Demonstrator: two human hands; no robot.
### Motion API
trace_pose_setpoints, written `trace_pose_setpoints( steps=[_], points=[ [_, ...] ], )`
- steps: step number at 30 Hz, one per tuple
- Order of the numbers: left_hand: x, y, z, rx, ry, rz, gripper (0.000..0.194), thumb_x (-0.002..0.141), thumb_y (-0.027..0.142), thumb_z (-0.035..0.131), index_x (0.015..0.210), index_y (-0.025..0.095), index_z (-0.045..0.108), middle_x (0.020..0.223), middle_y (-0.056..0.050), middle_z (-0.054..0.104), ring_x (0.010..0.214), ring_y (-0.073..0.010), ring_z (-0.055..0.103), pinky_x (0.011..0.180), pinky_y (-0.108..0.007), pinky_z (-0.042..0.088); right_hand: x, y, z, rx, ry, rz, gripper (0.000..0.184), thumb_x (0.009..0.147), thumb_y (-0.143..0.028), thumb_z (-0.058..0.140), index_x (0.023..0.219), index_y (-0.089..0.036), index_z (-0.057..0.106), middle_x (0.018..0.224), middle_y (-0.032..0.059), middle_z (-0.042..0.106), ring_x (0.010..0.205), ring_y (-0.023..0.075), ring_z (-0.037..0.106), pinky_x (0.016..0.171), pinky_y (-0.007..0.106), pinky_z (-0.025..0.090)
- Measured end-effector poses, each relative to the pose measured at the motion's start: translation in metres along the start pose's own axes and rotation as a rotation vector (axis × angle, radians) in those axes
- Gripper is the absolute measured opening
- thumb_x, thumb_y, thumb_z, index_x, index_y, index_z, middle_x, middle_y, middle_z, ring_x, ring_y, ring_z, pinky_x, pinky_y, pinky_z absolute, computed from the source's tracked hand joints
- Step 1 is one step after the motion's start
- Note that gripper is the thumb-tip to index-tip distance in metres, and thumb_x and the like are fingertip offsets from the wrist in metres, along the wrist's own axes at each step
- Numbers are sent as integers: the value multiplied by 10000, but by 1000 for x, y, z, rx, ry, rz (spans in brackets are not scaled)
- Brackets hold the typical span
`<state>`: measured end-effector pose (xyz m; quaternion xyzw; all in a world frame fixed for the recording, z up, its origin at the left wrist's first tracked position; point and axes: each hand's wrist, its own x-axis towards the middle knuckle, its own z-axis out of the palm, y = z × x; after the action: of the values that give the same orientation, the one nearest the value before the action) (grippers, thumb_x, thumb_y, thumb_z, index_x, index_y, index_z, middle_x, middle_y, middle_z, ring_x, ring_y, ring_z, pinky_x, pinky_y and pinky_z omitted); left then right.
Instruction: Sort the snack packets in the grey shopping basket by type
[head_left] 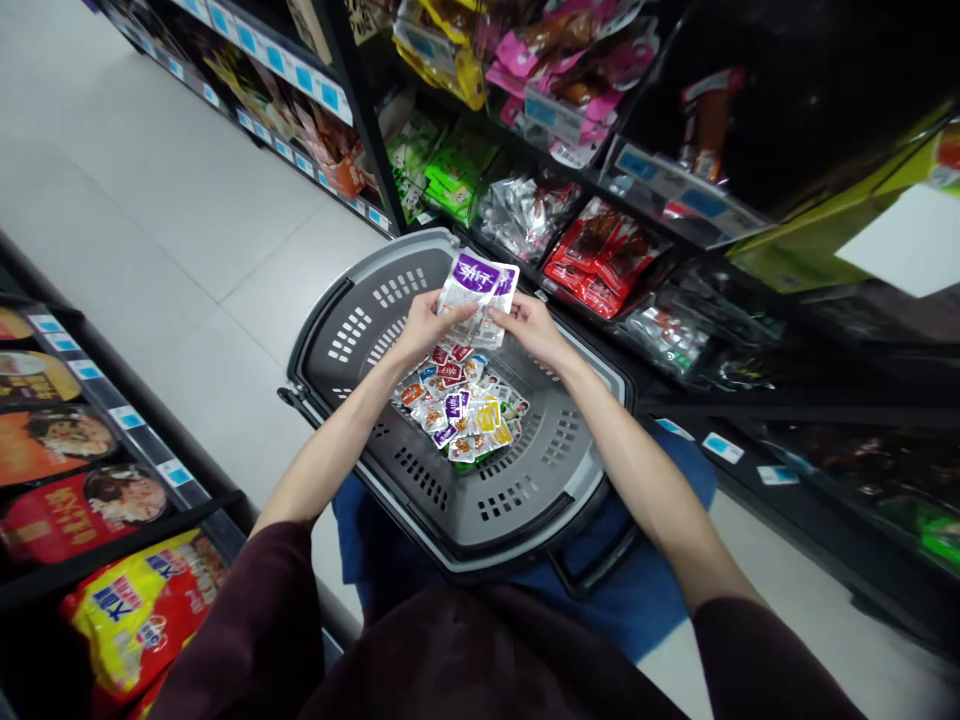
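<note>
We are gripping a small, overlapping set of flat, glossy silver-and-white packets with purple label panels (478, 277) between our two hands. Our left hand (429, 325) is closing on the lower left side, its thumb lying across the front; our right hand (534, 327) is pinching the lower right edge between thumb and fingers. We cannot tell how many packets are overlapping there, and most of the fingers behind them are hidden from us.

The packets are sitting above the far part of a grey plastic shopping basket with slotted walls and a dark rim (424, 487). Below and slightly nearer us than the hands, a loose heap of small packets in white, purple, yellow and red (461, 410) is lying on the basket floor. Beyond the right hand, shiny silver packets (525, 215) and clear-and-red packets with brown contents (596, 260) are filling shelf bins.

Judging by their look, we are handling something light and thin, probably pliable, with a slick film that is likely to let overlapping pieces slide apart. We are best taking hold at the flat side edges, thumbs in front and fingers behind, pressing gently because the filling may be soft.
</note>
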<state>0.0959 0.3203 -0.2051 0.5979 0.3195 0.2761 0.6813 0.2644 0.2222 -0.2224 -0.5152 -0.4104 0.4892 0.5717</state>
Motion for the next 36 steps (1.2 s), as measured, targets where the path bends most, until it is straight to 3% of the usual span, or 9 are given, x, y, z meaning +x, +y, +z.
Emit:
trace_pose_setpoints(
  steps=[4,7,24,31,36],
  points=[
    [2,0,-6,16,195,19,374,699,486,823,818,142,741,810,-65,762,668,-158,665,654,-308,548,2,5,-2,5,109,13,430,795,-562,722,1084,-246,683,1106,27,753,1073,267,675,981,497,537],
    [3,1,-11,64,254,55,382,694,502,823,837,156,749,816,-60,766,654,-152,656,620,-292,534,3,9,-3,-34,179,-17,365,836,-528,668,1061,-241,678,1129,22,742,1083,259,663,992,491,526],
    [0,4,-18,121,117,40,345,764,519,765,750,177,727,707,-19,726,586,-133,617,582,-305,517,0,-3,5,-59,133,-82,621,787,-726,648,1173,-240,642,1118,52,752,989,276,701,891,455,579],
    [1,5,-16,58,85,115,336,787,450,755,978,176,717,1012,-79,771,839,-186,701,796,-363,564,1,-4,6,-52,101,-99,581,808,-684,658,1179,-237,644,1134,56,753,989,271,706,884,447,584],
    [2,7,-16,65,103,119,317,788,434,756,971,179,707,1017,-86,771,858,-204,706,814,-384,562,1,-4,6,-45,97,-114,549,828,-648,661,1180,-228,640,1153,61,747,998,265,706,923,463,574]
  ],
)
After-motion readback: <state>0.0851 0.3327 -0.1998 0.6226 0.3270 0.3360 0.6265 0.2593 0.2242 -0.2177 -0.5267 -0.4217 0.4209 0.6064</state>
